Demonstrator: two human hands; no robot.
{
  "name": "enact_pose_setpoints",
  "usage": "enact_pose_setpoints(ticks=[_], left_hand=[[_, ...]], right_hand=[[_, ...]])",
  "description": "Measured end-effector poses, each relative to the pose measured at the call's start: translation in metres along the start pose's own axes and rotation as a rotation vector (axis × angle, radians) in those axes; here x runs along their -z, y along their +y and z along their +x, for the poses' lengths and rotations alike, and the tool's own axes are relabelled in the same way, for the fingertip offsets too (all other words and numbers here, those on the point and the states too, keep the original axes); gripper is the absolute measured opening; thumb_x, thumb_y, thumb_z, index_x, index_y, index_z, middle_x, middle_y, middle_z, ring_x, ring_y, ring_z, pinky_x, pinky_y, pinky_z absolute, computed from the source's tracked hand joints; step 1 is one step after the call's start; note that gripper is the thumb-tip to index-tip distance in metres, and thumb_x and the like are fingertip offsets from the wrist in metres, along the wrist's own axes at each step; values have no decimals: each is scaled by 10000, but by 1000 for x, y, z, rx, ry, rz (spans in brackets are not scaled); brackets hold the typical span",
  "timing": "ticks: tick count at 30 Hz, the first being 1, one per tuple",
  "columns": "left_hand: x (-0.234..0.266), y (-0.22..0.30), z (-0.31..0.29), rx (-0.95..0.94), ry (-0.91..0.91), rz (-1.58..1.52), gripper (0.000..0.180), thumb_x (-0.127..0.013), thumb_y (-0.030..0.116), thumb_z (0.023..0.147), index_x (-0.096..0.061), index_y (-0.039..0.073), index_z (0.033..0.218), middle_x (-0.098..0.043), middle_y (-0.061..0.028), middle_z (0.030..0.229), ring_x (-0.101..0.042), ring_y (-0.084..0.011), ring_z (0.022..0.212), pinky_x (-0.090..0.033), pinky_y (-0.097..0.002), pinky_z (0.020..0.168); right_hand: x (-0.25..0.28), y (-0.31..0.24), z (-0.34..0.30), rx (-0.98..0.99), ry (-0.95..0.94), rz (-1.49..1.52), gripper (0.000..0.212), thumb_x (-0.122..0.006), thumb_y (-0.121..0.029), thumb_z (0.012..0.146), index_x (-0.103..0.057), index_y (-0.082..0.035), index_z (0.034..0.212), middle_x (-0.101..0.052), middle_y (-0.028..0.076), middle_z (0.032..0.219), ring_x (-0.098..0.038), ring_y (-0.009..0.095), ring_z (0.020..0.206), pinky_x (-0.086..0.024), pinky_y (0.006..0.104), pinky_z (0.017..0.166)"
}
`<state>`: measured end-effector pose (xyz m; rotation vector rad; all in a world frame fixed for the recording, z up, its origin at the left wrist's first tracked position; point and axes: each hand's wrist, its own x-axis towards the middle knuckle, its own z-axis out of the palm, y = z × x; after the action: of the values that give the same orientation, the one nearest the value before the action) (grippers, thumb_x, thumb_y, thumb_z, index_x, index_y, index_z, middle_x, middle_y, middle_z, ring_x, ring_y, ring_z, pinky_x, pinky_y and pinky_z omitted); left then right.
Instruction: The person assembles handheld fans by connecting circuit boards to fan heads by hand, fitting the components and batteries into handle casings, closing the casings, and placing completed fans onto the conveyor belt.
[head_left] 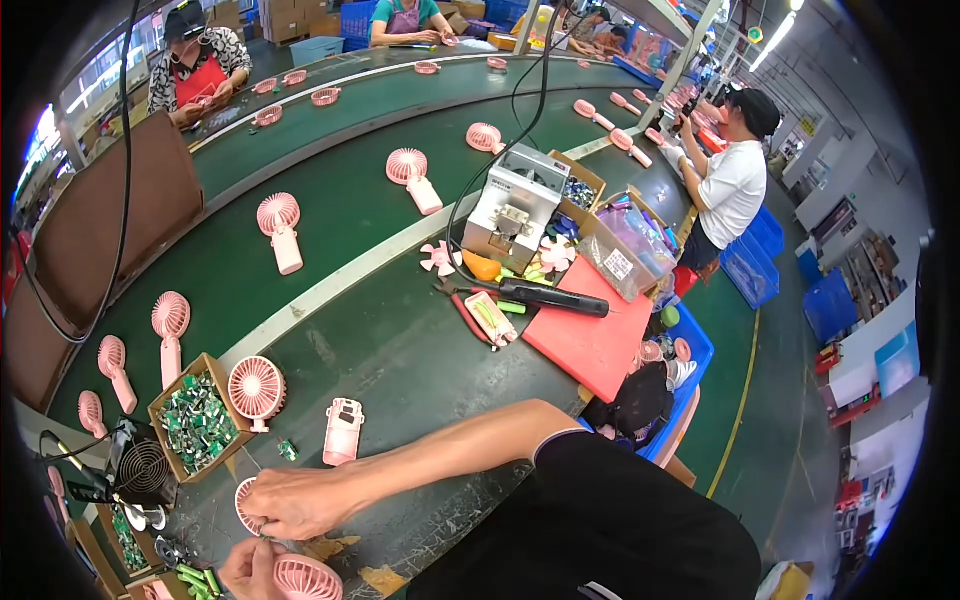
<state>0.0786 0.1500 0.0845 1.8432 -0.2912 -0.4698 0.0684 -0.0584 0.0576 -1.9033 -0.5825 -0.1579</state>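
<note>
Under right hand (295, 503), see pink fan part (242, 508); just beyond, green circuit board (288, 450). Beside left hand (250, 572), pink fan head (308, 579). Can't tell whether pinching anything with either.

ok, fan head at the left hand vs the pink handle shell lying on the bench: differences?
Shape: the fan head is round; the handle shell is long and narrow.
Surface: the fan head has slats fanning out from its middle; the handle shell is mostly plain, with dark cut-outs near its far end.
Place: the fan head sits right beside the left hand; the handle shell lies apart from both hands.
Shared: both are pink.
</note>
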Motion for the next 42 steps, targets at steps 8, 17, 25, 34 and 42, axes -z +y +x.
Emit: enact_pose_setpoints(ticks=[8, 17, 25, 34, 42], left_hand=[[37, -17, 10, 68, 90, -22, 178, -649, 98, 898, -670, -65, 967, -673, -105, 866, -606, -173, 759, -511, -285, 699], [78, -45, 14, 135, 222, -113, 302, -705, 216, 869, -642, -55, 988, -679, -147, 918, -648, -249, 772, -529, -338, 689], [63, -33, 63, 18, 44, -39, 204, -674, 189, 850, -740, -3, 871, -734, -58, 834, -638, -80, 730, -515, -244, 674], [92, -55, 59, 59, 151, -306, 154, -654, 84, 845, -695, -53, 901, -723, -128, 861, -684, -142, 814, -551, -263, 772], [116, -52, 80, -50, 194, -380, 131, -658, 68, 837, -689, -53, 875, -717, -124, 829, -688, -148, 765, -558, -257, 730]], right_hand=[[-15, 3, 49, -18, -151, -80, 162, -598, -79, 689, -552, 69, 642, -573, 266, 666, -579, 442, 736, -469, 494, 643], [-53, 37, 95, 114, -152, -149, 188, -625, -92, 619, -549, 79, 601, -552, 270, 587, -589, 434, 571, -458, 488, 508], [-5, 43, 89, -309, -210, 225, 130, -644, -117, 836, -630, 12, 830, -623, 45, 706, -571, 91, 665, -486, 283, 610], [-33, 44, 124, -323, -253, 221, 147, -641, -92, 858, -599, 31, 790, -596, 21, 671, -545, 79, 556, -444, 242, 509], [-43, 45, 148, -377, -165, 375, 124, -643, -89, 862, -626, 29, 825, -633, 29, 693, -575, 84, 566, -445, 235, 513]])
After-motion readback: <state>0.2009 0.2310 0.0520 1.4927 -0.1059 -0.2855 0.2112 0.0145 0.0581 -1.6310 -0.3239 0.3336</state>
